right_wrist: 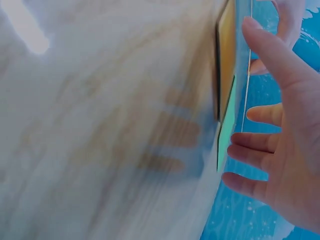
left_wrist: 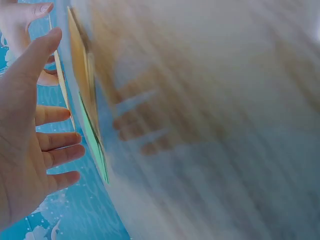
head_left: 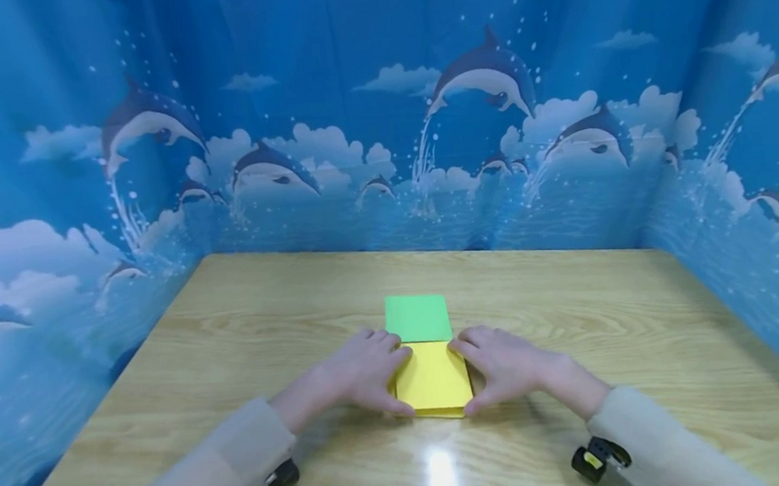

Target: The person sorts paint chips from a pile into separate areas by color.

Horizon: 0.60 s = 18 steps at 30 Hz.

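Note:
A yellow square sheet (head_left: 433, 376) lies between my two hands, seen nearly edge-on as a thin line in both wrist views, a little above the table. My left hand (head_left: 369, 375) grips its left side, thumb at the near corner and index finger at the far one. On the opposite side my right hand (head_left: 505, 365) holds it the same way. Under it rests another yellow sheet (left_wrist: 79, 55), mostly hidden from the head view. A green square sheet (head_left: 418, 318) adjoins the yellow ones on the far side, flat on the table.
The wood-grain table (head_left: 283, 308) stretches out around the sheets, with a bright light reflection near its front. A blue dolphin-print curtain (head_left: 348, 106) hangs behind it and along both sides. Dark devices are strapped to both wrists.

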Each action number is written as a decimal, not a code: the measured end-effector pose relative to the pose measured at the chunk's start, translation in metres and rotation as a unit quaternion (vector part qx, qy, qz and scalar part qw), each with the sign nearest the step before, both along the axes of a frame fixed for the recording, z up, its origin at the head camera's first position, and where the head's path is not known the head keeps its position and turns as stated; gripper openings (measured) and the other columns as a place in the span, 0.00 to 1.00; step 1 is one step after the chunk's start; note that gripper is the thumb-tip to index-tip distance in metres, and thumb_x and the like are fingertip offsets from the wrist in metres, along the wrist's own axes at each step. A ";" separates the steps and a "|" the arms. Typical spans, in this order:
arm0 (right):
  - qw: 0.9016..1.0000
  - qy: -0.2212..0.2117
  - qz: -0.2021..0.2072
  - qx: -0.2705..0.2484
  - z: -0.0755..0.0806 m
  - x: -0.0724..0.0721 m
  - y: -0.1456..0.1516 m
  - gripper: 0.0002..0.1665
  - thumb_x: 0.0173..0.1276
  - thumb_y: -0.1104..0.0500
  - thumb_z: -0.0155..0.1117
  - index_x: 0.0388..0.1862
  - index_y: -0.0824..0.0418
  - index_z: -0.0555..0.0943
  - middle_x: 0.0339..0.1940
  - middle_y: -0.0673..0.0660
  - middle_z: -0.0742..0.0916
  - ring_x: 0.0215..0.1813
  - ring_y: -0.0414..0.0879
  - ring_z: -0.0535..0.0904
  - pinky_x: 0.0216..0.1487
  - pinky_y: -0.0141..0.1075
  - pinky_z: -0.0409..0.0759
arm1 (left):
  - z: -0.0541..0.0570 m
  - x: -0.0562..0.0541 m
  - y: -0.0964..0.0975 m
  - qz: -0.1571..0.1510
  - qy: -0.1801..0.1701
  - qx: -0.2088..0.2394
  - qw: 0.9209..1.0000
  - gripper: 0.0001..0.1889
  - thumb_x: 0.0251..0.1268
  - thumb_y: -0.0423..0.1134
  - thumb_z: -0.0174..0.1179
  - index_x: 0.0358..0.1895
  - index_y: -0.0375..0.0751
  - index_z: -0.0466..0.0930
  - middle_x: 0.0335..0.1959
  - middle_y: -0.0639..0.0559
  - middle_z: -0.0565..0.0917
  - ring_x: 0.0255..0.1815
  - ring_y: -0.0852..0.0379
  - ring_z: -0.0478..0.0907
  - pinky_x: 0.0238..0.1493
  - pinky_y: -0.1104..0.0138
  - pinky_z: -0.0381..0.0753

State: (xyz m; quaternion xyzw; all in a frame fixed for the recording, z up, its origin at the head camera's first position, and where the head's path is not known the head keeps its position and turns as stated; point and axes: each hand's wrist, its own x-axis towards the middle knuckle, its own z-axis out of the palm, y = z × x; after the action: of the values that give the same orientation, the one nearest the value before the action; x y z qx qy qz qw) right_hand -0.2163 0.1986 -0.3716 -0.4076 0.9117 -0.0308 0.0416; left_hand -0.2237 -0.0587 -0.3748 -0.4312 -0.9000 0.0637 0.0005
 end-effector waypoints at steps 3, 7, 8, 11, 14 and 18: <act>1.000 0.002 0.003 0.012 -0.004 0.001 -0.003 0.58 0.47 0.25 0.62 0.64 0.67 0.66 0.57 0.62 0.73 0.58 0.55 0.69 0.56 0.49 0.69 | -0.002 0.001 -0.002 0.000 -0.008 -0.006 1.000 0.44 0.46 0.78 0.48 0.56 0.45 0.71 0.47 0.50 0.73 0.48 0.54 0.69 0.52 0.59 0.69; 0.999 -0.003 -0.006 0.036 -0.009 0.002 -0.005 0.58 0.48 0.25 0.60 0.64 0.66 0.65 0.59 0.62 0.73 0.59 0.54 0.68 0.55 0.49 0.69 | -0.006 0.003 -0.002 -0.002 -0.011 -0.016 1.000 0.44 0.46 0.77 0.48 0.58 0.45 0.70 0.47 0.51 0.73 0.47 0.55 0.69 0.52 0.59 0.68; 0.999 -0.004 -0.008 0.040 -0.010 0.003 -0.006 0.57 0.48 0.26 0.61 0.64 0.66 0.65 0.59 0.61 0.73 0.60 0.54 0.68 0.55 0.49 0.69 | -0.008 0.003 -0.002 -0.003 -0.009 -0.016 1.000 0.44 0.46 0.77 0.49 0.58 0.46 0.70 0.46 0.51 0.73 0.47 0.55 0.69 0.52 0.59 0.68; 0.998 0.005 -0.012 0.054 -0.011 0.003 -0.007 0.56 0.48 0.27 0.61 0.64 0.65 0.66 0.59 0.60 0.73 0.59 0.53 0.67 0.54 0.49 0.69 | -0.010 0.003 -0.003 -0.007 -0.001 -0.014 1.000 0.42 0.46 0.76 0.50 0.56 0.46 0.71 0.45 0.52 0.72 0.46 0.55 0.69 0.50 0.60 0.68; 0.998 0.015 -0.011 0.059 -0.011 0.004 -0.008 0.55 0.48 0.27 0.62 0.64 0.64 0.66 0.58 0.60 0.73 0.59 0.52 0.67 0.54 0.49 0.70 | -0.012 0.004 -0.004 -0.011 0.005 -0.009 1.000 0.41 0.46 0.75 0.51 0.55 0.46 0.71 0.45 0.52 0.72 0.46 0.55 0.69 0.50 0.60 0.68; 0.998 0.013 -0.016 0.052 -0.011 0.005 -0.006 0.55 0.49 0.27 0.61 0.64 0.64 0.66 0.58 0.60 0.73 0.60 0.53 0.67 0.54 0.50 0.69 | -0.012 0.003 -0.005 -0.006 -0.005 -0.003 1.000 0.43 0.47 0.75 0.51 0.58 0.45 0.70 0.49 0.50 0.73 0.50 0.53 0.69 0.54 0.57 0.67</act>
State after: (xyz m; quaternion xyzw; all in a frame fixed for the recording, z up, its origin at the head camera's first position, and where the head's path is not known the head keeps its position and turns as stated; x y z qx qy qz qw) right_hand -0.2117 0.1922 -0.3824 -0.3902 0.9191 0.0217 0.0502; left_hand -0.2207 -0.0642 -0.3865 -0.4369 -0.8972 0.0642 -0.0044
